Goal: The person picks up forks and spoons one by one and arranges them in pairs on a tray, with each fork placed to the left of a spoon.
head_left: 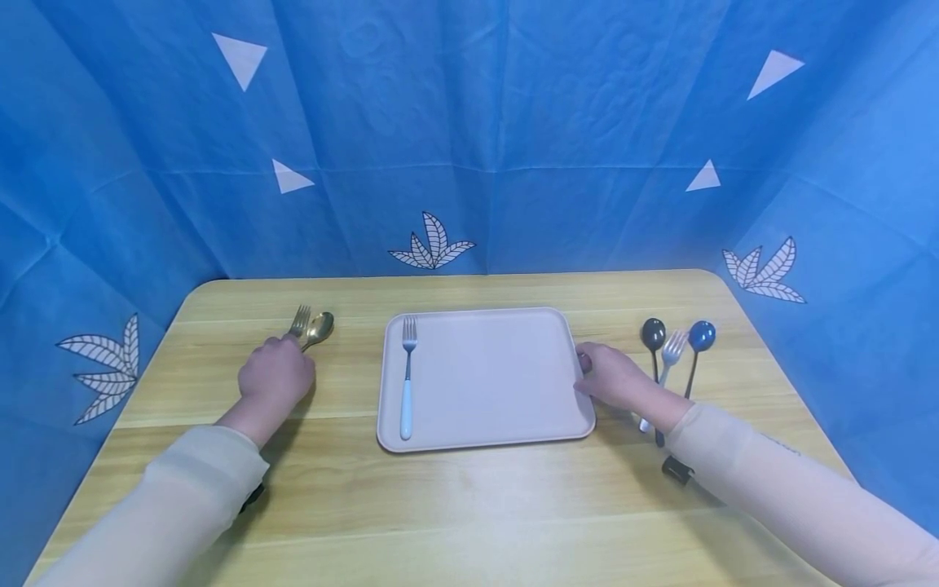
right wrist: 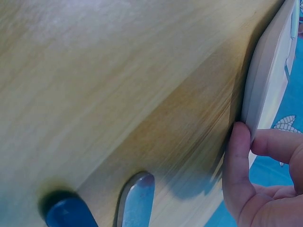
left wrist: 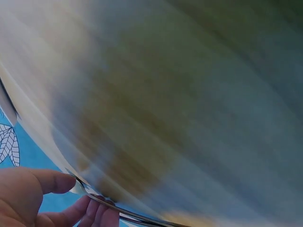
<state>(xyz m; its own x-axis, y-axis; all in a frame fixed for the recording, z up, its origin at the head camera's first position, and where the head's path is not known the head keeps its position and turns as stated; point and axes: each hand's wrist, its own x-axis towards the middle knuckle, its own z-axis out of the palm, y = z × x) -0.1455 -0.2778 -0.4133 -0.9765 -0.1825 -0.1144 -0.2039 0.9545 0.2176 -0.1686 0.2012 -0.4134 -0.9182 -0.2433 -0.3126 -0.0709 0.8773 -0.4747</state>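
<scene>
- Wood table [head_left: 484, 514] sat up front.
- Right hand [head_left: 612, 377] pinched the tray [head_left: 495, 375] edge, mid-table, fork [head_left: 407, 383] on it.
- Left hand [head_left: 277, 369] gripped gold cutlery [head_left: 319, 328], couldn't tell which piece.
- Gripping step, I'd guess; next move probably called for firm pinches.
- Blue curtain [head_left: 469, 98] hung behind.

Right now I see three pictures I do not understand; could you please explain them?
There is no robot: the left hand and right hand belong to a person. The wide picture is taken from the head; the smaller two, from the wrists. On the wooden table lies a tray holding a blue-handled fork; to its right are a dark spoon, a silver fork and a blue spoon. The right hand pinches the tray's edge. The left hand is at a gold fork and a gold spoon, but whether it grips either is unclear.
</scene>
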